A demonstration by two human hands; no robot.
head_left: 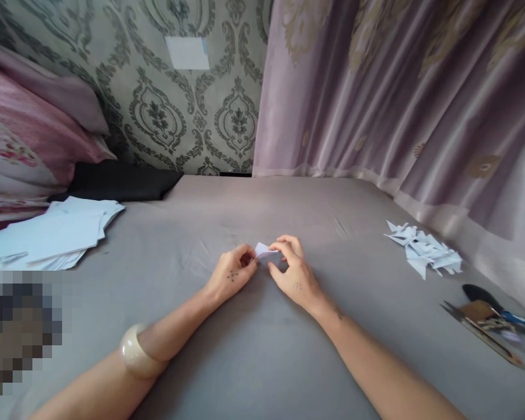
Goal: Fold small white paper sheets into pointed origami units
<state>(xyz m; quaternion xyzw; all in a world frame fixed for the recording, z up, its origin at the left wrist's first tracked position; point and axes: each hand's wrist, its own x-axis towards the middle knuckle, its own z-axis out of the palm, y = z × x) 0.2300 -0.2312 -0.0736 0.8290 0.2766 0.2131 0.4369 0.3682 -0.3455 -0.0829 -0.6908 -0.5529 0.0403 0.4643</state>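
A small piece of folded white paper [263, 251] is held up between my two hands, over the middle of the grey sheet [262, 350]. My left hand [234, 269] pinches its left corner, with the fingers curled in. On the other side, my right hand [294, 271] grips the paper's right edge with its fingertips; the thumb stands a little apart below. The fingers cover part of the paper, so its full folded shape is hidden. A wide cream bangle [135, 353] sits on my left forearm.
White paper sheets [70, 230] are stacked at left, before a black folded cloth [122, 181]. At right lies a heap of folded paper pieces [424, 249]. Nearer are scissors [464, 319] and other small items. A curtain [354, 105] hangs behind. Pixelation covers the lower left.
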